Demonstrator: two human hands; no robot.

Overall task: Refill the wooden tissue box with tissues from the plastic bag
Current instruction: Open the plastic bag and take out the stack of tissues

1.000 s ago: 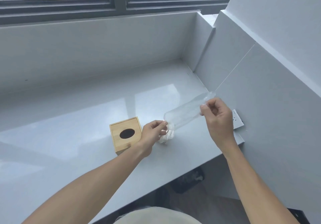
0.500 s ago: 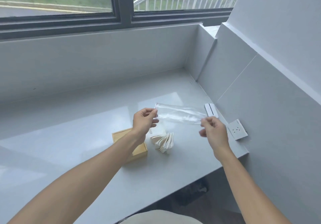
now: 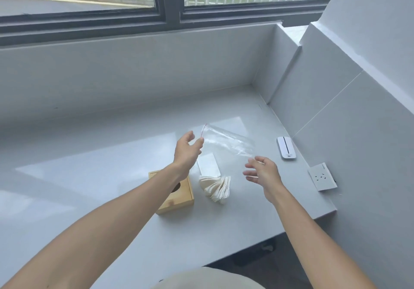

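The clear plastic bag (image 3: 226, 142), empty, hangs in the air above the grey counter (image 3: 112, 165) between my two hands. My left hand (image 3: 187, 149) is at the bag's red-lined mouth with fingers apart, just touching or barely off it. My right hand (image 3: 262, 172) is spread open below the bag's other end, not gripping it. A fanned stack of white tissues (image 3: 216, 188) lies on the counter under the bag. The wooden tissue box (image 3: 177, 199) stands left of the stack, partly hidden by my left forearm.
A white flat device (image 3: 286, 147) and a white socket plate (image 3: 322, 176) lie near the right wall (image 3: 336, 120). The counter's front edge (image 3: 246, 244) runs diagonally below my arms. A low wall under the window closes the back.
The tissues slid out of the bag onto the counter. Both hands lifted the empty bag, stretched it, then opened; the bag now floats loose between them.
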